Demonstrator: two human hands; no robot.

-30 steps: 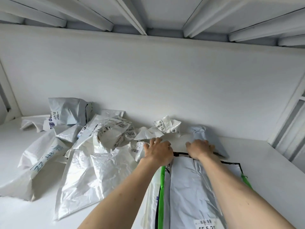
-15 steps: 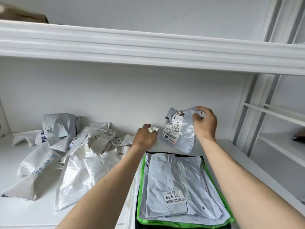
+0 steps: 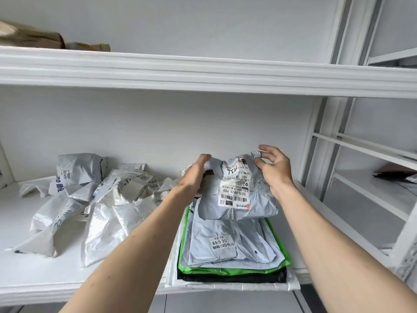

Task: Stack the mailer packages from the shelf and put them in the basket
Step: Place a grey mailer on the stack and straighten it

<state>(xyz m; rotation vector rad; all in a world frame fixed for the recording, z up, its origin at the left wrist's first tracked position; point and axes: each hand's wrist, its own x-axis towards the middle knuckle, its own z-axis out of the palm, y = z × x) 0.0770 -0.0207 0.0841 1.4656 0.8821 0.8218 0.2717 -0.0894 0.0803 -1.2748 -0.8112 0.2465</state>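
Observation:
A grey mailer with a white barcode label point(image 3: 239, 195) is held up above the stack. My left hand point(image 3: 194, 175) grips its left edge and my right hand point(image 3: 274, 170) pinches its upper right corner. Below it a flat stack of mailers point(image 3: 230, 247) lies on the white shelf point(image 3: 45, 274): a grey one on top, then a green one, a black one and a white one at the bottom. Several crumpled white and grey mailers point(image 3: 94, 199) are scattered on the shelf's left half. No basket is in view.
An upper shelf beam point(image 3: 203, 73) runs across above the hands, with brown parcels point(image 3: 31, 37) on top at the left. A white rack upright point(image 3: 316, 141) borders the right side, and beyond it another shelf unit point(image 3: 372, 184) holds a dark item.
The grey labelled mailer has come forward from the back wall to above the stack. My left hand left the small crumpled piece and took the mailer's left edge.

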